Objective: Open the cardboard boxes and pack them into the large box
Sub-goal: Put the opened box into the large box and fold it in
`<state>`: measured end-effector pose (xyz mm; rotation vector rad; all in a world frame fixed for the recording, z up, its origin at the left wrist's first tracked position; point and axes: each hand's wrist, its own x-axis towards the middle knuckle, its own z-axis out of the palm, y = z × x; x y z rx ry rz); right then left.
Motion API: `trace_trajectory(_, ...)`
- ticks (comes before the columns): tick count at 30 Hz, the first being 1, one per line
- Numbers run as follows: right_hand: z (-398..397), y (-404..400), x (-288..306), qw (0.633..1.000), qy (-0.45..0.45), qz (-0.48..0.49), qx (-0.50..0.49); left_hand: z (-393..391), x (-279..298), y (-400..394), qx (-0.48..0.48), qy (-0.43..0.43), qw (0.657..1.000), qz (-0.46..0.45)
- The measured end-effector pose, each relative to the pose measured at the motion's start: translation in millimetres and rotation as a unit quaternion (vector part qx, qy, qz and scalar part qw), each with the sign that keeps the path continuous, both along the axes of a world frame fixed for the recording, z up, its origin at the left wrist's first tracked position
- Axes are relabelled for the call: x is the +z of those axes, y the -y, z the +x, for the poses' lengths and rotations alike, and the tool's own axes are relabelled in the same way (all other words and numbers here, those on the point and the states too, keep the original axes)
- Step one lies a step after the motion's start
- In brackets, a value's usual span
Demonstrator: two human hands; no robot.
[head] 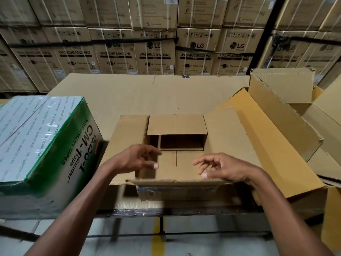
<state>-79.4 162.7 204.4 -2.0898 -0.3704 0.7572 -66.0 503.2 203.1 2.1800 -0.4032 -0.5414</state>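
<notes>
A small brown cardboard box (177,124) stands open in the middle of the table, its flaps spread outward and its dark inside showing. My left hand (136,159) hovers over the box's left side with fingers loosely curled, holding nothing. My right hand (221,167) hovers over the near right part of the box, fingers loosely spread, thumb close to the near flap (177,182). A large open cardboard box (282,115) lies at the right, its long flap leaning toward the small box.
A green and white carton of tapes (42,145), wrapped in plastic, stands at the left. The table is covered by a cardboard sheet (147,93). Stacked washing machine cartons (155,54) form a wall behind. More open cartons (328,126) lie at the far right.
</notes>
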Motion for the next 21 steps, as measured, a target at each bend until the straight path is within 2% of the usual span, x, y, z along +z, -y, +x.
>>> trace_trajectory(2, -11.1, -11.0, -8.4, 0.995, -0.018, -0.087, 0.053, -7.8, -16.8, 0.1, -0.039, -0.053, 0.996, 0.056)
trace_trajectory(4, -18.7, -22.3, -22.5, 0.984, -0.031, -0.159, 0.078, -13.4, -40.3, 2.5, -0.066, -0.064, 0.984, 0.154)
trace_trajectory(6, -22.7, -32.3, -43.1, 0.976, 0.002, -0.211, 0.056, -18.1, -66.1, 7.5, -0.07, -0.039, 0.973, 0.215)
trace_trajectory(8, -23.0, -40.4, -64.5, 0.966, 0.045, -0.253, 0.023, -21.1, -88.2, 13.6, -0.064, -0.025, 0.969, 0.238)
trace_trajectory(13, -20.8, -54.8, -98.0, 0.964, 0.075, -0.254, -0.006, -28.4, -120.7, 27.1, -0.051, 0.055, 0.953, 0.295)
trace_trajectory(17, -29.3, -57.7, -108.9, 0.952, 0.164, -0.259, -0.022, -34.5, -125.2, 30.1, -0.04, 0.143, 0.94, 0.306)
trace_trajectory(21, -31.7, -60.4, -116.9, 0.945, 0.196, -0.262, -0.015, -34.0, -125.6, 31.8, -0.045, 0.14, 0.943, 0.298)
